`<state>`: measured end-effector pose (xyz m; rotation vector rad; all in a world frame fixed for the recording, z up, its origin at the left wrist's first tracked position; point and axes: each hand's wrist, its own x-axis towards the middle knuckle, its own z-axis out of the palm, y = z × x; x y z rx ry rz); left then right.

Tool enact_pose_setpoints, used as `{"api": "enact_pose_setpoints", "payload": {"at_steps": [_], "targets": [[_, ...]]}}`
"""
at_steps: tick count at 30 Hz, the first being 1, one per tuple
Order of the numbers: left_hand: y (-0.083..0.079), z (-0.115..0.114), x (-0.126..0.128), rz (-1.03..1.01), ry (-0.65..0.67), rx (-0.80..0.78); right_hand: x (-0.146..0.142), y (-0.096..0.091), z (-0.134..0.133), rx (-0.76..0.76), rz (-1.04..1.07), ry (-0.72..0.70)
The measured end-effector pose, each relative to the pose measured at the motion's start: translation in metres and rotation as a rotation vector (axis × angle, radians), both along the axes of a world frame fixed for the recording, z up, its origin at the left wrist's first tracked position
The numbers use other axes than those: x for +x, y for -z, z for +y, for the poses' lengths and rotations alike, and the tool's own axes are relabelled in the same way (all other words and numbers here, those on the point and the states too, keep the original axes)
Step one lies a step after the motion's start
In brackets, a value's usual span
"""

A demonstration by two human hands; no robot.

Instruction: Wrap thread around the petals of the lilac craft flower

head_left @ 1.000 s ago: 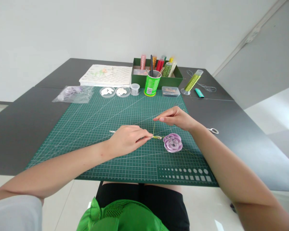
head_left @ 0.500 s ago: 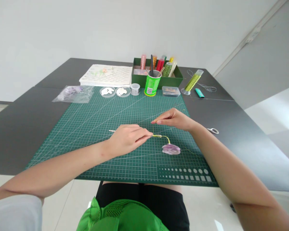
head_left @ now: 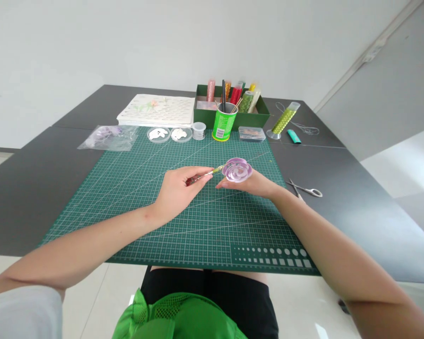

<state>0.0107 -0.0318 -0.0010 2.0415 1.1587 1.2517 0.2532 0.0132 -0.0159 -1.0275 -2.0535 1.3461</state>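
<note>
My left hand [head_left: 178,188] is closed on the stem of a handmade flower [head_left: 237,170] with light purple petals. The stem [head_left: 217,169] is wrapped in yellow-green near the bloom, and its lower part lies inside my fingers. The bloom is tilted up and faces me, above the mat. Just behind it is my right hand [head_left: 256,183], its thumb stretched left below the petals. Most of the right fingers are covered by the bloom; they look pinched together, and whatever is between them is hidden.
The green cutting mat [head_left: 183,240] lies beneath both hands. Scissors [head_left: 313,192] rest by my right forearm. Along the back are two dishes of white pieces [head_left: 158,134], a green can [head_left: 223,125], a box of thread spools [head_left: 203,115] and a plastic bag [head_left: 106,137].
My left hand has turned and risen, swinging the bloom from hanging low on the right to facing up. My right hand, earlier pinching a thin green thread, is now partly behind the bloom.
</note>
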Motion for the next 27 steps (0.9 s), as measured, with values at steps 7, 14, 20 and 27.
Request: {"api": "enact_pose_setpoints", "payload": {"at_steps": [7,14,20,27], "targets": [[0.007,0.021,-0.006,-0.046,-0.090,-0.089,-0.006,-0.010,-0.007,-0.113,-0.065,-0.104],[0.009,0.045,-0.018,0.058,-0.194,-0.071,-0.010,-0.022,-0.017,-0.148,-0.124,-0.330],[0.011,0.056,-0.025,0.198,-0.149,-0.159,-0.009,-0.042,-0.032,-0.163,0.094,-0.400],[0.014,0.041,-0.018,0.429,0.001,-0.119,-0.007,-0.050,-0.040,-0.138,0.409,-0.048]]}}
